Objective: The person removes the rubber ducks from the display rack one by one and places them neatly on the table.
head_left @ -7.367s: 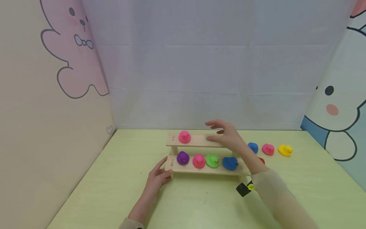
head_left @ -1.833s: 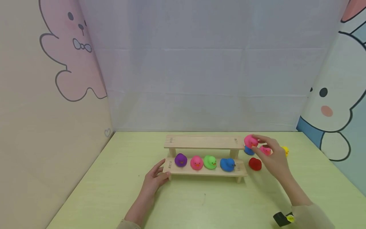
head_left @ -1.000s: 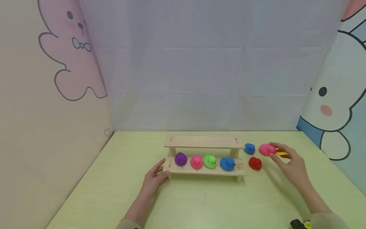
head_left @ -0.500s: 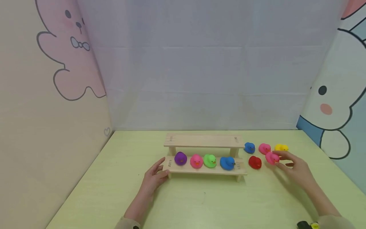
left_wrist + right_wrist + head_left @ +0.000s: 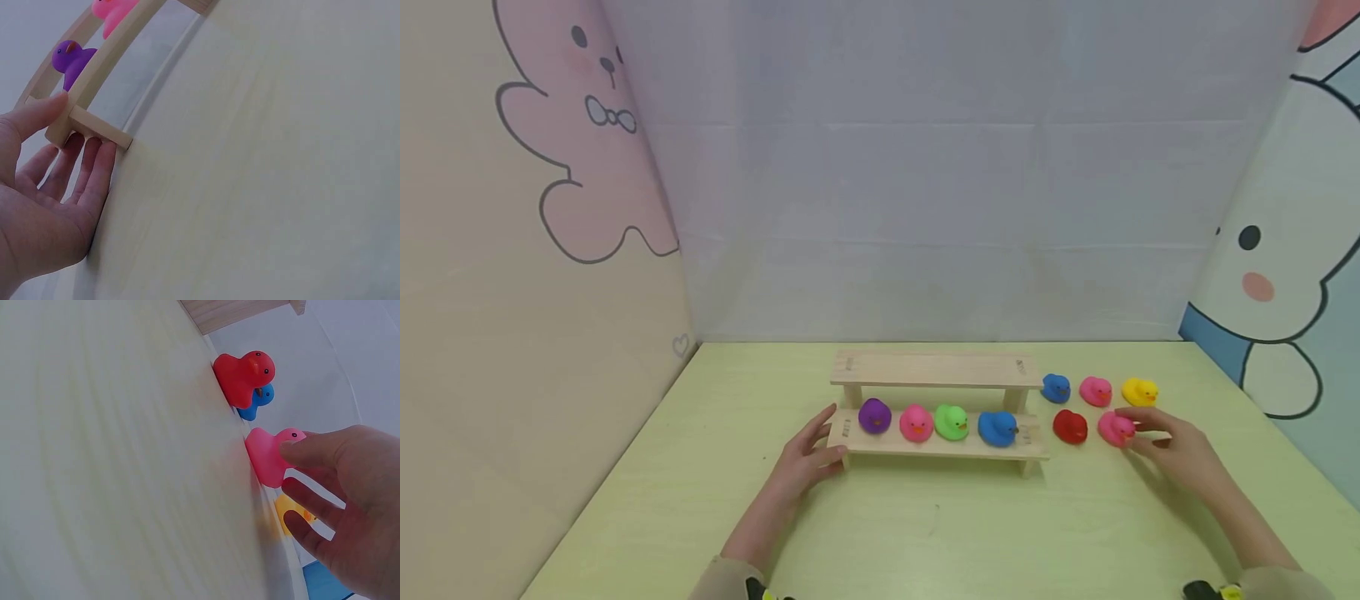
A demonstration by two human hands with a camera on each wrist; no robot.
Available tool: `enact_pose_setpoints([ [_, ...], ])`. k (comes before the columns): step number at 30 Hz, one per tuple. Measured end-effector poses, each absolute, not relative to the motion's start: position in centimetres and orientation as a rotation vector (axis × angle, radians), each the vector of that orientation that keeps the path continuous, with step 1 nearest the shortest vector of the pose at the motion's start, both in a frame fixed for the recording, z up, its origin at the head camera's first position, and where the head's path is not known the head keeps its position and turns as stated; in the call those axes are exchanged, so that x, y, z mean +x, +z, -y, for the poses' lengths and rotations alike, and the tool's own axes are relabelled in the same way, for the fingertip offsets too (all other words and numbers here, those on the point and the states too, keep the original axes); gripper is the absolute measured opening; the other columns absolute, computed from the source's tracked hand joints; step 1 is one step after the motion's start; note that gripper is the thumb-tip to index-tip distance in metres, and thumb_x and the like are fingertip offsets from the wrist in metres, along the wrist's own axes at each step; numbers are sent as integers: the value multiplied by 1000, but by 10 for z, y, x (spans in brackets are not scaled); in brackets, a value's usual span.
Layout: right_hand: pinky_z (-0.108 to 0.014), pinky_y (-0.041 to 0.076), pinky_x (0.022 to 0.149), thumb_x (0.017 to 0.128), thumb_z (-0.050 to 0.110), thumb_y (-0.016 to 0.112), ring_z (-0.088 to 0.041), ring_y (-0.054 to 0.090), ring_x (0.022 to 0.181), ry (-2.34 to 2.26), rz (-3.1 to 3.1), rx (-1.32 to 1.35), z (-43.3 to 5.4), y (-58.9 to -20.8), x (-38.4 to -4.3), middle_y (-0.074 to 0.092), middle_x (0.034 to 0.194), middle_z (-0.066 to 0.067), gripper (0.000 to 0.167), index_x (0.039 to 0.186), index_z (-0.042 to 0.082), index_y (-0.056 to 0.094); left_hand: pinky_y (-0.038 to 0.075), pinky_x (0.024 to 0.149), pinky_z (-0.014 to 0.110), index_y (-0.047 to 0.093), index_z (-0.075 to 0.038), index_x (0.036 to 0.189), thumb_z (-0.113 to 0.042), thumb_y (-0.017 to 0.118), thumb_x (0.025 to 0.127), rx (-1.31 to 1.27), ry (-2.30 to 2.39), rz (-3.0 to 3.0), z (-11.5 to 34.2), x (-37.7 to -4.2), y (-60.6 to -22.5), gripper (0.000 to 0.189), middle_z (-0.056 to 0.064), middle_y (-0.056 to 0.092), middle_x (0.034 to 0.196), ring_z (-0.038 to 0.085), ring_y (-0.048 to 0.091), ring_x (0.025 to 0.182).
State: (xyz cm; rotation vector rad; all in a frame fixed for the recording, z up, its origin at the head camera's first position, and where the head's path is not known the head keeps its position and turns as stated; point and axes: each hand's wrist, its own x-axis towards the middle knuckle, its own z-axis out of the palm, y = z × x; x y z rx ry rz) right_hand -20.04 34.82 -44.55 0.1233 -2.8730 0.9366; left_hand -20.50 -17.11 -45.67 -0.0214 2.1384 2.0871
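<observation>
My right hand (image 5: 1182,454) pinches a pink rubber duck (image 5: 1116,428) at the table surface, right of the red duck (image 5: 1070,427). In the right wrist view, the thumb lies against the side of the pink duck (image 5: 265,456), and the other fingers spread below it. My left hand (image 5: 805,461) grips the left end of a two-tier wooden rack (image 5: 936,369). Seen from the left wrist, the thumb presses the lower shelf's end while the fingers curl beneath. On that shelf sit a purple duck (image 5: 875,417), a pink, a green (image 5: 951,422) and a blue duck (image 5: 997,428).
Behind the held duck, a blue duck (image 5: 1056,388), another pink duck (image 5: 1096,391) and a yellow duck (image 5: 1140,392) stand in a row on the pale table (image 5: 925,533). A white backdrop (image 5: 880,183) rises along the table's far edge.
The pink duck has gone from the upper shelf, carried right by my right hand past the back row, then brought down beside the red duck. My left hand has stayed at the rack.
</observation>
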Motion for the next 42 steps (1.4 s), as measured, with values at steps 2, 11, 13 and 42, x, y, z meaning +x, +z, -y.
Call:
enact_pose_setpoints([
  [2,-46,60,83,94,18,67,-46,52,117,933,2882,124,-349,-446,-201,57,135,-28,44,135,4,57,58,91,36,38,-24,153,-8,68,91,-19,2091,-2130,171,-207,-458,71,16,49,146,18,62,109],
  [11,-27,59,79,95,20,65,-44,51,118,984,2910,124,-351,-444,-202,55,137,-27,46,137,5,55,58,90,33,40,-24,152,-5,68,89,-41,2129,-2072,172,-211,-460,71,17,48,147,19,64,110],
  [13,-34,60,81,95,21,65,-44,51,117,984,2904,127,-351,-444,-201,55,136,-28,46,137,4,55,58,90,33,40,-24,152,-5,68,89,-55,2132,-2061,172,-212,-460,71,17,48,147,19,64,110],
  [42,-2,39,76,92,23,70,-22,52,119,919,2718,247,-325,-421,-197,57,134,-25,51,138,7,55,59,91,33,43,-29,150,-5,67,89,-106,2113,-2059,171,-211,-458,69,17,53,137,17,65,104],
])
